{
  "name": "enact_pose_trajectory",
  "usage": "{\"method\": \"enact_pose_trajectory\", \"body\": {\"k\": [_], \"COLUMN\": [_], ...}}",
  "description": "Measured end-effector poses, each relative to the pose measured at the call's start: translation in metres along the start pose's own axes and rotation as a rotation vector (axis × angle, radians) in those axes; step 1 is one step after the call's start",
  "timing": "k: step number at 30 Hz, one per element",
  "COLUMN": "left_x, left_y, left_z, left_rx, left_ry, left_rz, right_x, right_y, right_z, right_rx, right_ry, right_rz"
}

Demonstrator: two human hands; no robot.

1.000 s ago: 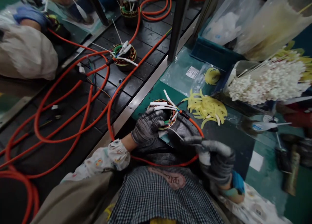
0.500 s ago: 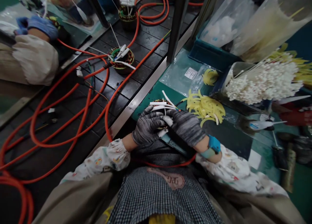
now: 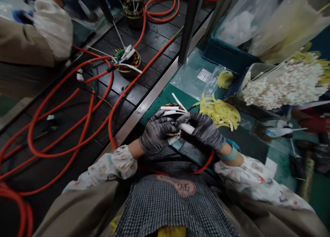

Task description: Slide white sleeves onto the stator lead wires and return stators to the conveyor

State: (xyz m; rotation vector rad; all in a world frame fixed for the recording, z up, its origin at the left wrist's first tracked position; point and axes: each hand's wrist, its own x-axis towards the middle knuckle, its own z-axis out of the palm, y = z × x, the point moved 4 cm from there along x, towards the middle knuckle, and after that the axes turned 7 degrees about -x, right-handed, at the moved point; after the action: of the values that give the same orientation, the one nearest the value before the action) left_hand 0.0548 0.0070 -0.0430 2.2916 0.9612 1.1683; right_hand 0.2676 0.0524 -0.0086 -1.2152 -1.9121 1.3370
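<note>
My left hand (image 3: pixel 156 133), in a grey glove, grips a round motor coil (image 3: pixel 172 108) at the near edge of the green bench. White-sleeved leads (image 3: pixel 173 108) stick out of the coil's top. My right hand (image 3: pixel 203 130), also gloved, is closed round a white sleeve (image 3: pixel 187 128) right beside the coil, touching my left fingers. An orange cable (image 3: pixel 205 164) runs from the coil down under my right wrist.
Yellow tube pieces (image 3: pixel 219 111) lie on a plastic bag just right of the coil. A tub of white sleeves (image 3: pixel 281 84) stands at the right. On the dark conveyor (image 3: pixel 134 89) sits another coil (image 3: pixel 126 60) among orange cable loops. Another person's sleeve (image 3: pixel 51 25) is at top left.
My right hand came in from the lower right to the coil and closed on a white sleeve. The left hand kept its grip. The other person's arm shifted up and right.
</note>
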Motion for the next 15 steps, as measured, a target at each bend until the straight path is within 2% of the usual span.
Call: {"method": "enact_pose_trajectory", "body": {"k": [5,8,10,13,15], "left_x": [-0.002,-0.006,-0.007,-0.006,-0.004], "left_y": [-0.001,-0.005,-0.008,-0.009,-0.007], "left_z": [0.001,0.004,0.006,0.007,0.01], "left_rx": [0.016,0.036,0.02,-0.028,-0.041], "left_ry": [-0.03,-0.114,-0.142,-0.1,-0.09], "left_rz": [-0.02,-0.083,-0.093,-0.076,-0.09], "right_x": [0.0,-0.003,-0.007,-0.016,-0.023], "right_y": [0.005,0.014,0.021,0.03,0.035], "right_z": [0.005,0.008,0.011,0.015,0.014], "right_rx": [-0.035,-0.033,-0.059,-0.212,-0.308], "right_ry": [0.016,0.032,0.014,-0.017,0.043], "right_rz": [-0.032,-0.049,-0.157,-0.377,-0.42]}}
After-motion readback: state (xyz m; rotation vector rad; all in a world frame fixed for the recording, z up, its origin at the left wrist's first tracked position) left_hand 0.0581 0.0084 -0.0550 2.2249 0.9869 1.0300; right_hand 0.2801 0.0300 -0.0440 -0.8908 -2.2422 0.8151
